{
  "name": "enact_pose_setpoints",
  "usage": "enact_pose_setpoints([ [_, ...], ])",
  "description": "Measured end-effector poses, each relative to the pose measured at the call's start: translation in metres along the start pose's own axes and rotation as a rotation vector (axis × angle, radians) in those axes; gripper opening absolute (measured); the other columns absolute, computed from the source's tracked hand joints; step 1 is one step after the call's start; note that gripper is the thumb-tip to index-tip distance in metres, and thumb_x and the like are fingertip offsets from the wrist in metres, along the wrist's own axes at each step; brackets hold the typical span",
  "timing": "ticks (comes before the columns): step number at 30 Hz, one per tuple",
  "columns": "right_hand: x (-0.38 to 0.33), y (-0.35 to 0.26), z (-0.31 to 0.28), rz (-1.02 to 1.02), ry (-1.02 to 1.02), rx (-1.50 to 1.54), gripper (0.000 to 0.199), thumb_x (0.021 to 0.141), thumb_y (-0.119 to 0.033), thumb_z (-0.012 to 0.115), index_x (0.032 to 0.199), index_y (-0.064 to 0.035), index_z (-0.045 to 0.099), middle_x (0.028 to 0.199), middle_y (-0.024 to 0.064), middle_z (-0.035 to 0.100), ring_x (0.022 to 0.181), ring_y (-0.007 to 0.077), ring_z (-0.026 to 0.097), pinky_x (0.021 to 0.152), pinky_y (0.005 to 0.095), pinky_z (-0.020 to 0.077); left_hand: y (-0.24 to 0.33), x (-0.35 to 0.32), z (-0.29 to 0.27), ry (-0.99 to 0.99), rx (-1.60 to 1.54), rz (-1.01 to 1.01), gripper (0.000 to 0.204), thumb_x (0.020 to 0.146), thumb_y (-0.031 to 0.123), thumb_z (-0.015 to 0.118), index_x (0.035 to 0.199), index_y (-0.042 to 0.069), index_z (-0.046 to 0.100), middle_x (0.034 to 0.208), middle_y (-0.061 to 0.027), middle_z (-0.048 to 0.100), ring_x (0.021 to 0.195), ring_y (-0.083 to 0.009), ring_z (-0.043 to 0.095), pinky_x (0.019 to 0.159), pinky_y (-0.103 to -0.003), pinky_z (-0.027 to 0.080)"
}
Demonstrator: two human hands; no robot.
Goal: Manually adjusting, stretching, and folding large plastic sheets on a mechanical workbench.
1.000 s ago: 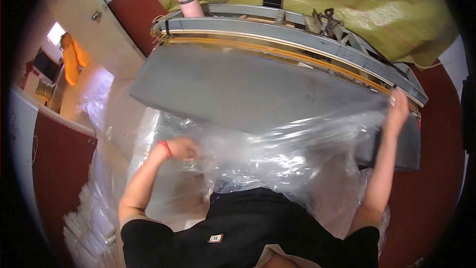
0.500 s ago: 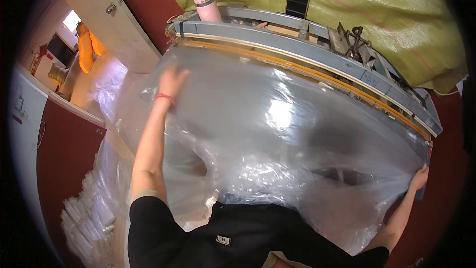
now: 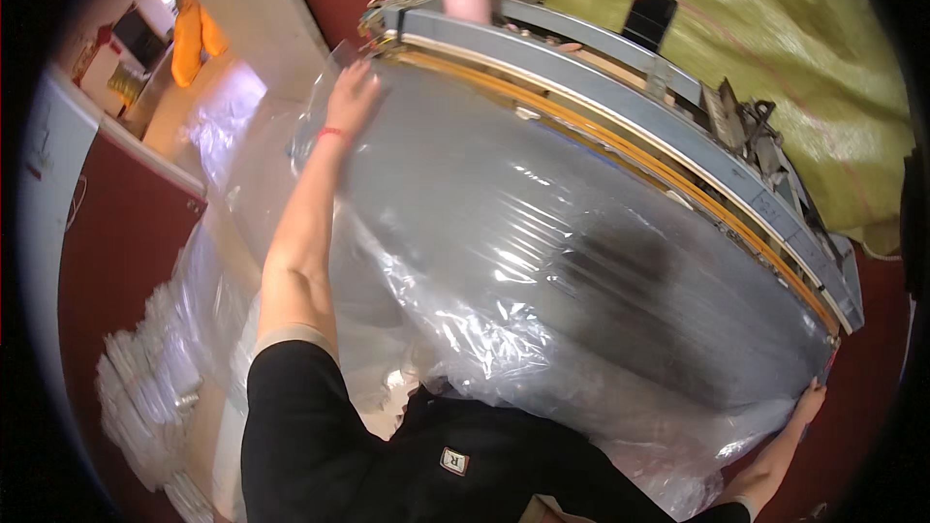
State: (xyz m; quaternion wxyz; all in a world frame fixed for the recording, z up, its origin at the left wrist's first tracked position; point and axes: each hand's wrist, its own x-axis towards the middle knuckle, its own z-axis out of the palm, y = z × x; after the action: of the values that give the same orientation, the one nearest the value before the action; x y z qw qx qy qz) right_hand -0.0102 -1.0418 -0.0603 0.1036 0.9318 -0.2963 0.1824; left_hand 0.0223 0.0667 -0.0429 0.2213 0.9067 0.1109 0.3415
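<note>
Found left hand (image 3: 355,97) splayed on plastic sheet (image 3: 513,329) at far left, right hand (image 3: 810,401) clamped on it at near right; judged as spreading; likely called for smoothing.

A single dark character is carried by a small, roughly square, whitish patch (image 3: 453,461) with a thin border, set on the chest of the black short-sleeved shirt (image 3: 315,416). Faint dark marks (image 3: 765,205), like handwriting, are borne by the front face of the grey metal beam (image 3: 620,102), toward its right end; these are too small and blurred to be read
</note>
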Motion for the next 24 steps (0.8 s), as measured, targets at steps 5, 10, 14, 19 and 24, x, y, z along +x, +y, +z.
enact_pose_setpoints([
  [5,0.014,0.034,-0.038,0.14,0.021,0.488,0.064,0.081,-0.055,0.043,0.104,0.0044,0.051,0.105,0.0184,0.055,0.093,0.0302,0.052,0.082,0.0358,0.0391,0.043,-0.039,-0.081,0.391,-0.446,-0.168,0.028,0.086,0.021,0.048,0.106,0.002,0.056,0.098,-0.0049,0.06,0.084,-0.009,0.055,0.074,-0.025,0.044],
  [10,0.0,0.027,-0.069,0.109,0.099,0.449,0.056,0.082,-0.046,0.049,0.105,0.0042,0.052,0.104,0.0151,0.056,0.093,0.0253,0.053,0.082,0.0328,0.0398,-0.117,-0.165,-0.089,0.307,0.118,-0.604,0.032,0.089,0.024,0.039,0.105,0.003,0.055,0.098,-0.0122,0.06,0.083,-0.021,0.058,0.071,-0.03,0.044],
  [14,0.007,0.016,-0.05,-0.013,0.008,0.647,0.044,0.08,-0.037,0.057,0.098,0.0038,0.055,0.097,0.0108,0.058,0.086,0.0198,0.053,0.078,0.0298,0.0402,-0.16,-0.277,-0.037,0.098,0.489,-0.028,0.022,0.084,0.017,0.042,0.093,0.004,0.058,0.09,-0.0198,0.058,0.082,-0.0341,0.056,0.073,-0.041,0.044],
  [19,0.022,-0.049,-0.074,-0.353,0.009,0.679,0.032,0.083,-0.025,0.055,0.096,0.0034,0.054,0.091,0.0081,0.057,0.084,0.0179,0.052,0.079,0.0283,0.0399,-0.123,-0.302,-0.109,-0.075,0.549,-0.556,0.018,0.081,0.013,0.045,0.089,0.003,0.057,0.086,-0.0198,0.058,0.08,-0.0351,0.056,0.07,-0.041,0.044],
  [24,-0.008,-0.196,-0.145,-0.594,-0.016,0.836,0.025,0.085,-0.019,0.052,0.098,0.0032,0.054,0.093,0.0072,0.057,0.088,0.0144,0.051,0.08,0.0251,0.0391,-0.074,-0.262,-0.199,0.561,0.065,-0.579,0.009,0.08,0.01,0.053,0.082,0.001,0.053,0.072,-0.0067,0.055,0.071,-0.0146,0.055,0.065,-0.027,0.042],
])
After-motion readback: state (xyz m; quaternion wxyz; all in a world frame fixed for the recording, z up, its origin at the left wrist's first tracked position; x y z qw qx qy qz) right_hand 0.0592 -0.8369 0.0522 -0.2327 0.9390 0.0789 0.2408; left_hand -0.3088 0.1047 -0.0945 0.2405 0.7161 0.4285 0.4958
